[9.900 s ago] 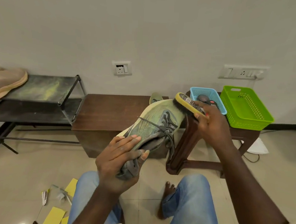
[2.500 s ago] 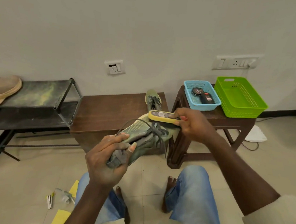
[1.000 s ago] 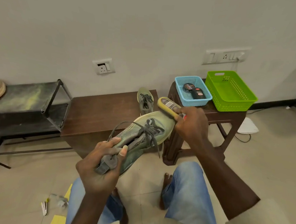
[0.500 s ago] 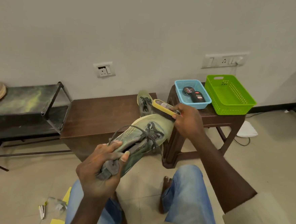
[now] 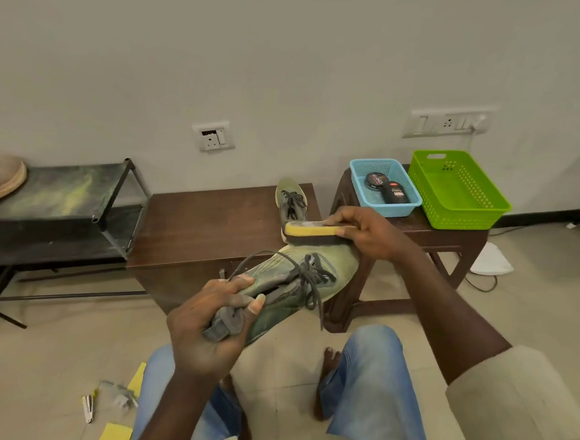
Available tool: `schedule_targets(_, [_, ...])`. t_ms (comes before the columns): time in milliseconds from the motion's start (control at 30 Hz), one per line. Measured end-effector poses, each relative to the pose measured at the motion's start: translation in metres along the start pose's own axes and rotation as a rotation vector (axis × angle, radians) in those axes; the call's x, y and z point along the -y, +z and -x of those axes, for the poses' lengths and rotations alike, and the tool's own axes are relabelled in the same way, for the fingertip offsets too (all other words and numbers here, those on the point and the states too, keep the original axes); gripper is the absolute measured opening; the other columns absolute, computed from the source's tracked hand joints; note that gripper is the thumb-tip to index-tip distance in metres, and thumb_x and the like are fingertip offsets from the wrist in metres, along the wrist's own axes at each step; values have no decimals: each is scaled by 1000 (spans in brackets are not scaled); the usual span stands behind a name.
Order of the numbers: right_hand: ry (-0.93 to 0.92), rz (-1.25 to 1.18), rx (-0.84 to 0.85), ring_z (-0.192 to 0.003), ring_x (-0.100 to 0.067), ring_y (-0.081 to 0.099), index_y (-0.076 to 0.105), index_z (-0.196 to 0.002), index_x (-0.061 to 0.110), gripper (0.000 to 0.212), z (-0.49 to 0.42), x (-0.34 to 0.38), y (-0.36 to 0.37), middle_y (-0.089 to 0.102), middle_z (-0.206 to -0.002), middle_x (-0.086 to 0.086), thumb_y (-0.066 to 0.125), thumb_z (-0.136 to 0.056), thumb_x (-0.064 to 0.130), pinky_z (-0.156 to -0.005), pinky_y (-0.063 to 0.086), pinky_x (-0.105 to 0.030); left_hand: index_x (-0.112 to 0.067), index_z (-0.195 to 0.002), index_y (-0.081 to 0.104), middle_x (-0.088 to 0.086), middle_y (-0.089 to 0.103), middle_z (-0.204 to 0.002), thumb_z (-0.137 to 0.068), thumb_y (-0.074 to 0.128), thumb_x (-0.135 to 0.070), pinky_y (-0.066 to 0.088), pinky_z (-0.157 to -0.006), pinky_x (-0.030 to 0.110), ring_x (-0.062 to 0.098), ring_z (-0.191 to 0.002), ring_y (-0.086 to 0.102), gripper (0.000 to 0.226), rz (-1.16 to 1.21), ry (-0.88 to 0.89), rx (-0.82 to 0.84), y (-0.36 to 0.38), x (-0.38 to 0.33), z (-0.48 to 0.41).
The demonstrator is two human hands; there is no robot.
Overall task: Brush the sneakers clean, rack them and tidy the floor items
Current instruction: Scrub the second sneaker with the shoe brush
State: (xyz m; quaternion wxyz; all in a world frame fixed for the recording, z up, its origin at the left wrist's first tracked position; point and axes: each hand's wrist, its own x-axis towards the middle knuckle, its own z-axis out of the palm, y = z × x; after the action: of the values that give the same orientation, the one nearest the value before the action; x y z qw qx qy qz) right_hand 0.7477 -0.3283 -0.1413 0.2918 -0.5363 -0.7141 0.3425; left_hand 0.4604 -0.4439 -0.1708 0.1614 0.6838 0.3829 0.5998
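Gripping the green sneaker (image 5: pixel 298 282) by its heel, left hand (image 5: pixel 212 324) clenched — right hand (image 5: pixel 366 235) grasps the yellow brush (image 5: pixel 310 231); second sneaker (image 5: pixel 291 199) behind, at the bench's (image 5: pixel 205 231) right edge.

A plain off-white wall (image 5: pixel 293 48) carries a single socket plate (image 5: pixel 213 136) and a wider switch panel (image 5: pixel 447 120) to its right. Below, beige floor tiles (image 5: pixel 32 356) run under a dark wooden worktop (image 5: pixel 206 224), flanked by a black metal rack (image 5: pixel 59 210) and a brown stool (image 5: pixel 448 237).
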Motion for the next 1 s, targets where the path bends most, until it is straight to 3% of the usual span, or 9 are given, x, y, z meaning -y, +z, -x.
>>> schedule_targets(133, [-139, -62, 175, -108, -10, 62, 70, -104, 15, 24, 1, 22, 21, 68, -109, 4, 58, -91, -1, -93, 46, -20, -2, -77, 74, 5, 76, -95, -83, 76, -20, 57, -81, 32, 18, -87, 74, 19, 14, -41, 3, 5, 2, 1])
schedule_targets(300, [-42, 13, 51, -98, -6, 62, 67, -95, 35, 33, 5, 0, -1, 68, -102, 9, 58, -92, 4, -90, 47, -31, -1, -77, 75, 2, 75, -95, -83, 75, -21, 55, -82, 22, 12, -89, 73, 21, -7, -18, 25, -1, -2, 0])
schedule_targets(433, [-80, -7, 76, -100, -6, 62, 66, -94, 37, 35, 11, 13, 6, 68, -104, 9, 58, -92, 3, -89, 46, -23, -2, -77, 74, 3, 75, -97, -83, 76, -20, 57, -80, 31, 15, -89, 74, 19, 3, -9, 25, 6, 0, 2])
schedule_targets(533, [-164, -72, 158, -105, -10, 62, 67, -97, 31, 32, 15, 28, 19, 68, -111, -1, 59, -91, 0, -88, 47, -16, 0, -78, 75, 6, 76, -96, -83, 76, -20, 57, -82, 34, 16, -90, 74, 21, -1, -17, 11, 8, 1, 1])
schedule_targets(700, [-73, 50, 71, -103, -14, 63, 69, -100, 28, 26, 12, 5, -5, 69, -108, 1, 60, -91, 6, -94, 50, -42, -2, -77, 75, -1, 76, -95, -81, 77, -18, 57, -83, 28, 13, -91, 74, 17, 26, -34, 16, 2, -1, 0])
schedule_targets(867, [-157, -87, 211, -108, -17, 63, 69, -104, 22, 27, 19, 33, 21, 68, -112, -7, 59, -91, 0, -94, 50, -29, -2, -80, 76, -1, 76, -95, -81, 76, -19, 54, -84, 19, 10, -93, 73, 17, 15, -40, 43, 8, -2, 2])
schedule_targets(1000, [-133, -82, 209, -108, -22, 62, 70, -104, 20, 28, 18, 26, 12, 68, -110, -9, 59, -91, -2, -96, 50, -37, -1, -79, 75, 0, 75, -95, -81, 76, -18, 55, -84, 19, 9, -92, 73, 18, 29, -31, 55, 6, -2, 2])
